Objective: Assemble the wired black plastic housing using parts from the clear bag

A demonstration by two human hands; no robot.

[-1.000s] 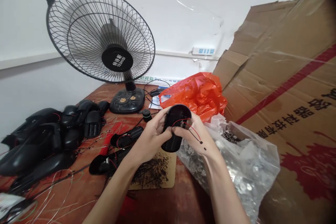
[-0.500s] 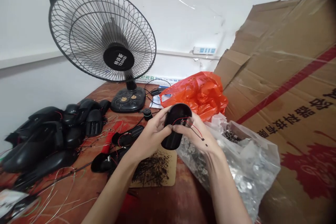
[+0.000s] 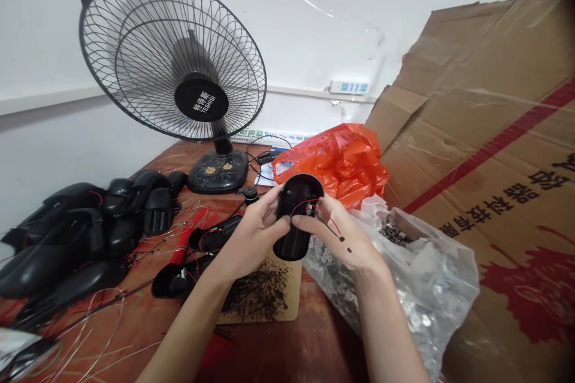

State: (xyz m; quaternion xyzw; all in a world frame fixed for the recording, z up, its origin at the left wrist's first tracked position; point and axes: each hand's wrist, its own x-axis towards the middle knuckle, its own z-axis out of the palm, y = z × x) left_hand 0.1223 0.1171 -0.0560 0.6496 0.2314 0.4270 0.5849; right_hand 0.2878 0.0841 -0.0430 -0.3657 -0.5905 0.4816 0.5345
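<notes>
A black oblong plastic shell (image 3: 291, 245) is held between both hands, its hollow inside facing me. Round its left side my left hand (image 3: 254, 230) is closed, with the thumb on the inside. My right hand (image 3: 344, 236) grips the right side, its thumb also pressed inside, close to the other thumb. Thin red and black wires (image 3: 331, 224) run from a small part in the shell over my right hand and end in small black connectors. Under the hands lies a tan board (image 3: 291, 293) covered with dark bits.
Black shells (image 3: 81, 233) with wires pile up at the left. A fan (image 3: 218, 170) stands behind. An orange bag (image 3: 345, 158), a clear bag of metal parts (image 3: 431, 293) and a large cardboard box (image 3: 494, 131) occupy the right. Loose wires cross the lower left.
The shell and both hands have shifted slightly left, and the shell's inside shows a little more. Both hands keep their hold. The view has moved slightly.
</notes>
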